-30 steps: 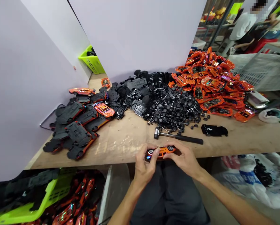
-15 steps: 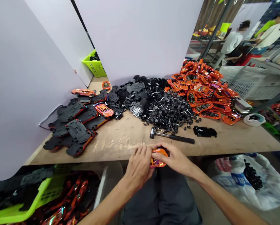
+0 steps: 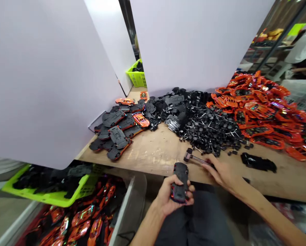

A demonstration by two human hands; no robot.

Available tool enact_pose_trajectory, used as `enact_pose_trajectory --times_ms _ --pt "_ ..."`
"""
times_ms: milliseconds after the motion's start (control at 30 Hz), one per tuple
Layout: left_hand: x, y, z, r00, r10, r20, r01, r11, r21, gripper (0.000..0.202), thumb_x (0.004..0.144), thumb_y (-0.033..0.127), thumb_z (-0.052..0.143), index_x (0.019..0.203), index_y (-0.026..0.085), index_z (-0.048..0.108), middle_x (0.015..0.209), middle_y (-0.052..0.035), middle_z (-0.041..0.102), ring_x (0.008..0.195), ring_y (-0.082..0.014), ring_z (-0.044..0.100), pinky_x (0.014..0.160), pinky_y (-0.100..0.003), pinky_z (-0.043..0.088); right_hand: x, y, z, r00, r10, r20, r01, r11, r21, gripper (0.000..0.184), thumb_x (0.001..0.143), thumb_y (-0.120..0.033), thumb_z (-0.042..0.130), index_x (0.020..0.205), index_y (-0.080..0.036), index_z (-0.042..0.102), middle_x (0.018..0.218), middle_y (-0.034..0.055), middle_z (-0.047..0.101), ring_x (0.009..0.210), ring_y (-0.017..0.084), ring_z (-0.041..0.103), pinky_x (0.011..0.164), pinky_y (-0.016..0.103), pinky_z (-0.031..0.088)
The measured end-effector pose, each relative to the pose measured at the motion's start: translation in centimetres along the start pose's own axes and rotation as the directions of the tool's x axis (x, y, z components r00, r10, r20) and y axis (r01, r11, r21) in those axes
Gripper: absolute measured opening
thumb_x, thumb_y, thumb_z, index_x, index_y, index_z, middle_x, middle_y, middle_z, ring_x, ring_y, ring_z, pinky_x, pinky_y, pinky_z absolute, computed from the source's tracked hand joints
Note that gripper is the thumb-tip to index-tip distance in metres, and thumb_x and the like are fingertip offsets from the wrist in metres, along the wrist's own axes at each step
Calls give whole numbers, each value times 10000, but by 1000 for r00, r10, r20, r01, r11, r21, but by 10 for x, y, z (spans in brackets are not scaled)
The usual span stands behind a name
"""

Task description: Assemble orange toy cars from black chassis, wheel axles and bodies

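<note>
My left hand holds a toy car with its black underside up, thumb across it and fingers round the far side. At the table's front edge my right hand closes on the black handle of a small hammer; its head points left, beyond the fingers. Whether the hammer is lifted off the wood I cannot tell. Behind it is a heap of black wheels on metal axles. A single black car base lies right of my right hand.
Orange car shells are piled at the right. Black car bases lie against the white partition, with upturned cars at the left. Below left are a green crate and a bin of orange cars.
The car has turned from orange side up to underside up and is now in my left hand alone. My right hand has moved from it to the hammer. The view has swung left.
</note>
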State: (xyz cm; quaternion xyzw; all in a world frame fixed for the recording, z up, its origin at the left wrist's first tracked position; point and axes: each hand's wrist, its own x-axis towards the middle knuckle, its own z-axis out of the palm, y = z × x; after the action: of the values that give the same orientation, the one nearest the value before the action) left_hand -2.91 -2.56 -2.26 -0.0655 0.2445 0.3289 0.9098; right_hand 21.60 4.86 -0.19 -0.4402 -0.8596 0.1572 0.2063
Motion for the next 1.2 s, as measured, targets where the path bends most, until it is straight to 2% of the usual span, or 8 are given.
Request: enact_pose_trajectory --times_ms 133,300,467,567,700,800,933,1200 --pt "-3 4 -1 994 -53 91 63 991 -121 280 669 157 605 942 100 587 693 39 421 554 -92 416 628 -260 386 -4 -29 -19 997 -72 31 64 977 203 378 1078 -234 483 1442 -283 573 1303 57 751 1110 216 756 937 323 610" --pt "-4 6 2 983 -112 147 141 969 -201 299 659 125 601 953 83 563 710 39 398 580 -89 452 622 -244 390 4 -51 -23 958 -21 -287 96 964 249 478 1012 -110 543 1440 -305 631 1321 52 746 1140 210 741 1008 339 599" --pt "-5 8 2 980 -142 136 173 951 -257 324 651 118 598 970 94 543 712 44 389 568 -87 457 610 -237 397 2 -45 -14 982 -186 -18 186 961 204 576 954 -31 464 1420 -304 663 1085 43 795 935 177 771 839 280 634" --pt "-5 8 2 980 -150 127 181 942 -283 334 644 116 600 972 109 534 710 49 377 558 -86 449 601 -234 396 -7 -40 -16 988 -54 -145 83 977 197 504 970 -72 498 1392 -276 684 1156 68 787 1048 212 753 927 331 622" --pt "-5 8 3 982 -157 104 181 939 -291 338 639 114 609 968 120 530 715 52 371 555 -82 444 597 -228 397 -9 -41 -20 996 -86 30 81 986 145 536 961 -74 489 1408 -304 674 1094 48 795 911 193 769 863 320 638" --pt "-6 8 5 983 -153 105 178 942 -286 330 650 117 614 970 109 535 727 52 370 559 -75 450 603 -225 401 4 -44 -15 994 33 -104 -12 980 199 515 987 -87 466 1427 -273 658 1233 65 775 1111 224 743 1017 392 597" --pt "-8 8 6 985 -147 93 168 943 -289 327 662 119 611 979 105 534 733 50 380 562 -72 448 603 -219 393 16 -42 -4 997 -76 5 73 973 221 580 940 -32 455 1415 -286 670 1276 47 770 1102 209 753 974 355 614" --pt "-9 3 11 995 -85 61 97 965 -242 309 634 127 651 927 98 556 715 48 407 569 -64 444 617 -204 375 -14 -18 -14 999 -30 21 25 982 186 451 1035 -164 456 1417 -288 663 1323 38 754 1141 219 752 976 357 622"
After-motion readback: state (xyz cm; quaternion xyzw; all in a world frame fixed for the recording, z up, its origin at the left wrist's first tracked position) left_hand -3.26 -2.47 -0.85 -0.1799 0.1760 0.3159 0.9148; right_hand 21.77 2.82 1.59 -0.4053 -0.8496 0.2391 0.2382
